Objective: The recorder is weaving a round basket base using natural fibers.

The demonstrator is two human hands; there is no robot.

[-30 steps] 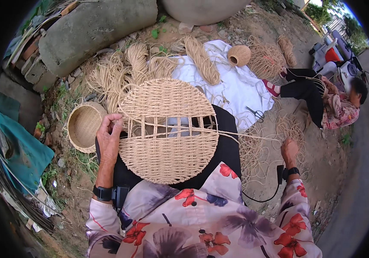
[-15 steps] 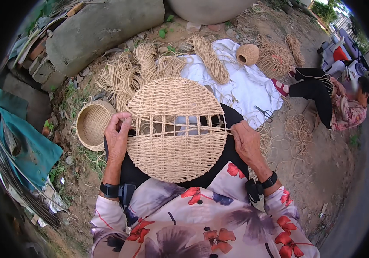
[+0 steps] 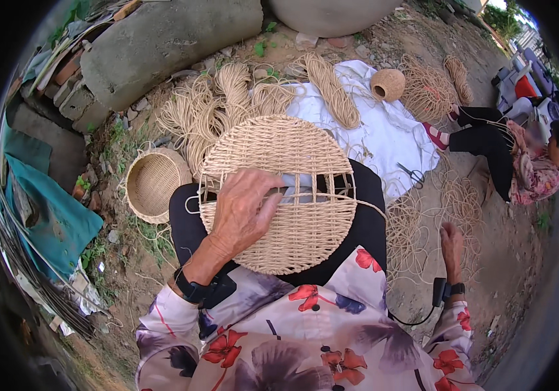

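Note:
A round woven panel [image 3: 273, 238] of tan cord rests over my lap, tightly woven above and below an open band crossed by upright ribs. My left hand [image 3: 240, 208] lies over the left part of this band, its fingertips bent into the gap and gripping the panel; part of the weave is hidden under it. A loose strand [image 3: 372, 207] trails from the panel's right edge. A small loop of cord [image 3: 191, 205] sticks out on the left. Out to the right, above the ground, my right hand [image 3: 452, 246] has curled fingers; what they hold cannot be made out.
A round woven basket [image 3: 155, 186] stands left of my knee. Cord bundles [image 3: 191, 114] lie beyond, beside a white cloth [image 3: 377, 140] with scissors [image 3: 411, 174] and a woven pot [image 3: 387, 85]. Loose cord [image 3: 409, 228] covers ground at right. Another person [image 3: 533, 163] sits at far right.
My left hand has moved from the panel's left rim onto its open band. My right hand has left the right rim and swung out to the right and down.

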